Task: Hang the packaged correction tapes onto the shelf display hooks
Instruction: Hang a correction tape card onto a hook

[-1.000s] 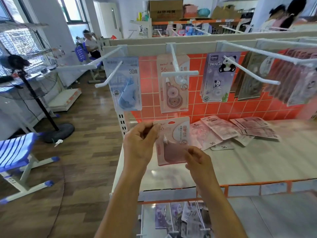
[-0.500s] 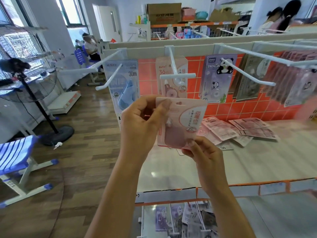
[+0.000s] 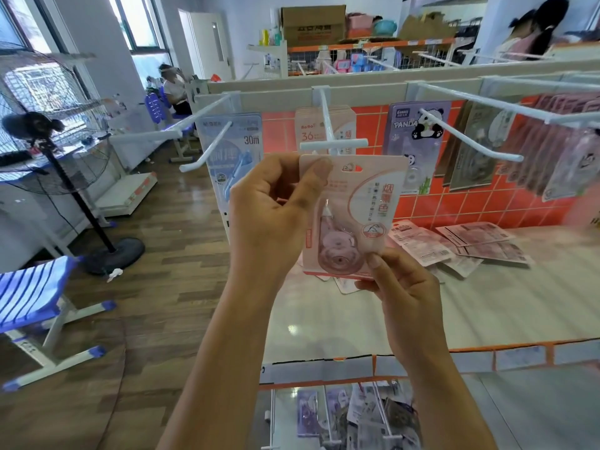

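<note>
- The person holds a pink packaged correction tape [image 3: 352, 216] upright in front of the shelf display, printed face toward the camera.
- The left hand [image 3: 269, 216] grips the pack's 10 o'clock corner, with the thumb pressed on the front and the fingers curled behind.
- The right hand [image 3: 399, 287] pinches the pack's 5 o'clock corner, thumb on the front.
- The pack lies between the two hands, the left above and the right below.
- At the pack's 12 o'clock, a white display hook [image 3: 332, 144] ends in a crossbar just above the pack's top edge; the pack's hang hole is not on it.
- Matching pink packs [image 3: 324, 125] hang further back on that hook.
- At 3 o'clock from the held pack, loose pink packs [image 3: 454, 245] lie flat on the shelf [image 3: 487, 303].
- A blue pack [image 3: 240, 147] hangs at 10 o'clock and a panda-printed pack [image 3: 418, 125] at 1 o'clock.
</note>
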`<state>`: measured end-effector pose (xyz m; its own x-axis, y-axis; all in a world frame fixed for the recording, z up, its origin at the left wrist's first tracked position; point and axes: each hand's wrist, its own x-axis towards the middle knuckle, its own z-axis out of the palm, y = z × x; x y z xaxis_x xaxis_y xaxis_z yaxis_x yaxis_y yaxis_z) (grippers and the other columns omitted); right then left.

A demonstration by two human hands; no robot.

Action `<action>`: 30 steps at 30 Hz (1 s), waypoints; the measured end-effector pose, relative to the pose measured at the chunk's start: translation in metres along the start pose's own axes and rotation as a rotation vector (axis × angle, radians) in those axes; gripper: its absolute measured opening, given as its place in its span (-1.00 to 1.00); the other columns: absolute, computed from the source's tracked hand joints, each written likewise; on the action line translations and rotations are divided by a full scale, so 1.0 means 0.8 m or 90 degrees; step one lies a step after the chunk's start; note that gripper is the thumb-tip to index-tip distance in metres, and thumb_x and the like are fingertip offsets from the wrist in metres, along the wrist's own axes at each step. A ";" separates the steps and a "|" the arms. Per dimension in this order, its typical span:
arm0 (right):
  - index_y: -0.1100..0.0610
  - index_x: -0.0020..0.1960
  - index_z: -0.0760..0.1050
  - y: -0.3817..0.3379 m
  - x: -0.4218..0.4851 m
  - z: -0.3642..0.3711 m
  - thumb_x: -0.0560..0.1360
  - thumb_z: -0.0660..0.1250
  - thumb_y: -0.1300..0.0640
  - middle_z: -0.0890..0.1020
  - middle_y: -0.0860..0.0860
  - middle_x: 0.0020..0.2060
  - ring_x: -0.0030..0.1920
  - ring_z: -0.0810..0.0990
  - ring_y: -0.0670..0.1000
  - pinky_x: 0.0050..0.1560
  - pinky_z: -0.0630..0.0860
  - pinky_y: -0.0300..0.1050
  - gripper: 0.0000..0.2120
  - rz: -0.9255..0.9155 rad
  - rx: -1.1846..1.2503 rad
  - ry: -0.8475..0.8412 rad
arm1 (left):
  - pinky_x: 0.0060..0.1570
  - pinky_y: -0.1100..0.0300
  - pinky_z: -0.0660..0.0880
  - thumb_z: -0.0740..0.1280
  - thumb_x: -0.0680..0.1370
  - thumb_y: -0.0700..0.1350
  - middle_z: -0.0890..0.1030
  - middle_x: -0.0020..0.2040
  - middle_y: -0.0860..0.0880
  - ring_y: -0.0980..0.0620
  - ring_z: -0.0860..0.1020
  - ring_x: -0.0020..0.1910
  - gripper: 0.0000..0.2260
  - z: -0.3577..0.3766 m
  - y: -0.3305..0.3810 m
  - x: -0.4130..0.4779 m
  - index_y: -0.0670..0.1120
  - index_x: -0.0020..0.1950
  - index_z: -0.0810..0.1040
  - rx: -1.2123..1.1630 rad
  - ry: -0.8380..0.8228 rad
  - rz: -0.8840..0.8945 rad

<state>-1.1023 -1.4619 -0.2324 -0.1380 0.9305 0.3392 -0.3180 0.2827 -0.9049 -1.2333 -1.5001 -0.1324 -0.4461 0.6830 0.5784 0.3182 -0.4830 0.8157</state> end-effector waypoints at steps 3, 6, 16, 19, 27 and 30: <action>-0.07 -0.15 0.67 -0.005 0.001 0.000 0.44 0.30 0.11 0.70 -0.03 -0.18 -0.18 0.64 -0.04 -0.23 0.58 -0.19 -0.82 -0.010 -0.002 -0.001 | -0.23 0.19 0.62 0.35 0.39 0.10 0.68 -0.20 0.04 0.06 0.65 -0.21 -0.84 0.001 0.000 0.001 0.04 -0.16 0.58 0.001 0.012 -0.005; -0.12 -0.17 0.67 -0.007 0.000 0.000 0.43 0.30 0.11 0.70 -0.06 -0.19 -0.19 0.64 -0.05 -0.23 0.58 -0.18 -0.80 -0.013 -0.008 -0.004 | -0.22 0.20 0.62 0.35 0.39 0.10 0.68 -0.19 0.05 0.08 0.65 -0.20 -0.83 0.001 0.000 0.002 0.03 -0.15 0.58 0.006 0.011 -0.011; -0.02 -0.17 0.67 -0.005 0.003 0.004 0.44 0.30 0.11 0.71 -0.01 -0.19 -0.22 0.64 -0.04 -0.25 0.57 -0.22 -0.83 -0.009 0.003 0.001 | -0.23 0.03 0.61 0.40 0.51 -0.06 0.68 -0.19 -0.06 -0.16 0.61 -0.21 -0.93 -0.003 0.002 0.008 -0.04 -0.11 0.62 0.012 0.046 -0.004; 0.07 -0.10 0.63 -0.003 0.005 0.005 0.45 0.28 0.11 0.71 -0.03 -0.19 -0.22 0.65 -0.05 -0.25 0.57 -0.24 -0.85 -0.002 -0.009 0.001 | -0.20 0.01 0.62 0.41 0.51 -0.07 0.68 -0.18 -0.05 -0.15 0.62 -0.18 -0.94 -0.003 0.000 0.010 -0.04 -0.09 0.62 0.023 0.039 -0.007; 0.16 -0.04 0.61 0.012 0.015 0.003 0.54 0.26 0.26 0.70 -0.05 -0.19 -0.22 0.63 -0.09 -0.24 0.56 -0.26 -0.85 0.007 -0.021 0.014 | -0.19 0.11 0.63 0.43 0.49 -0.08 0.67 -0.19 0.02 -0.04 0.63 -0.19 -0.96 0.000 -0.015 0.022 0.01 -0.10 0.59 0.053 0.024 -0.030; 0.18 -0.02 0.60 0.022 0.025 0.002 0.54 0.27 0.28 0.70 0.01 -0.18 -0.18 0.64 -0.04 -0.19 0.57 -0.24 -0.86 0.037 -0.001 0.033 | -0.18 0.05 0.63 0.43 0.51 -0.08 0.64 -0.24 0.05 -0.03 0.60 -0.26 -0.96 0.004 -0.028 0.032 -0.01 -0.12 0.60 0.075 0.033 -0.043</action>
<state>-1.1119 -1.4384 -0.2412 -0.1079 0.9563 0.2718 -0.3096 0.2274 -0.9233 -1.2490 -1.4698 -0.1356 -0.5120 0.6808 0.5238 0.3807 -0.3667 0.8488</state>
